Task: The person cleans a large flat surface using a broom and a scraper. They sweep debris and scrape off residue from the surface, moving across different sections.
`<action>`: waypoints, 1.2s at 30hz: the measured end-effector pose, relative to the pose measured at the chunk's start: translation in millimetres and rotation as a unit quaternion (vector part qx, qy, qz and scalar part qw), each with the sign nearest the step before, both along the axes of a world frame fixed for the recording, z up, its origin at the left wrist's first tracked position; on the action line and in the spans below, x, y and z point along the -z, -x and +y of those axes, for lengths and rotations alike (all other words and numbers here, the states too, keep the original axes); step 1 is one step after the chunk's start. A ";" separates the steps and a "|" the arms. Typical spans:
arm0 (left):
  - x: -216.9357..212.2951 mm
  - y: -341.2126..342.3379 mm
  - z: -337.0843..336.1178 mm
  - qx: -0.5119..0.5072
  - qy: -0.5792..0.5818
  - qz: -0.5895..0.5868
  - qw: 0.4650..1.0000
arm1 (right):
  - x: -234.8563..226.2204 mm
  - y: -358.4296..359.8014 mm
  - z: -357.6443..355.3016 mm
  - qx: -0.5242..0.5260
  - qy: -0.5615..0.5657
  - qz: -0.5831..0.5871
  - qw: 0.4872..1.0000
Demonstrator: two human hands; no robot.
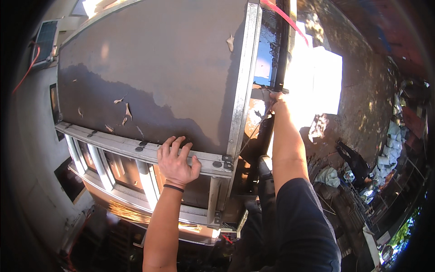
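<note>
My left hand [177,161] lies with fingers apart over the near metal edge rail [113,139] of a large box-like frame, its fingertips on the flat brown top panel [163,59]. A dark band circles that wrist. My right arm reaches farther out past the panel's right side. There my right hand [278,100] is closed beside a narrow dark channel with wet, shiny patches [266,50]. A thin rod or cord [250,140] runs from near its fingers toward the rail's corner. What the fingers hold is partly hidden.
Dry leaves [128,111] and a wet patch mark the panel. A red strap [287,18] crosses the channel's far end. My shoe [265,165] stands below, high above the ground. At right, a person in dark clothes [358,163] is down by white sacks [392,145].
</note>
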State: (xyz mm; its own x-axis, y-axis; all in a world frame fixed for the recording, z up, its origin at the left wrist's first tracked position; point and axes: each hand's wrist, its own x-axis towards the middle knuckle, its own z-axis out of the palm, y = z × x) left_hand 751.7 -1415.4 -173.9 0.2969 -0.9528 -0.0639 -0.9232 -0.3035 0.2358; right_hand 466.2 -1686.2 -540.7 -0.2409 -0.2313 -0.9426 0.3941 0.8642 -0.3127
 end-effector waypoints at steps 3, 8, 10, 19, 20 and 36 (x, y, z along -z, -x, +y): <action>-0.9 0.7 -1.8 0.001 0.002 0.010 1.000 | 6.7 2.7 7.8 0.040 0.010 -0.013 0.999; 6.7 4.7 -7.3 0.015 0.013 0.009 1.000 | -2.6 29.2 18.9 0.128 0.055 -0.034 0.990; 2.9 2.2 0.8 0.013 0.004 -0.008 1.000 | -39.2 11.1 31.4 0.133 0.079 -0.088 0.984; 3.3 4.6 1.0 0.017 0.006 -0.014 1.000 | -102.0 50.6 97.5 0.082 0.283 -0.080 0.952; 2.9 4.8 1.0 0.017 0.006 -0.014 1.000 | -103.4 57.1 103.8 -0.084 0.253 -0.004 0.964; 20.6 12.5 -15.1 0.070 0.028 0.010 0.997 | 62.4 55.2 181.7 -0.612 0.135 0.292 0.723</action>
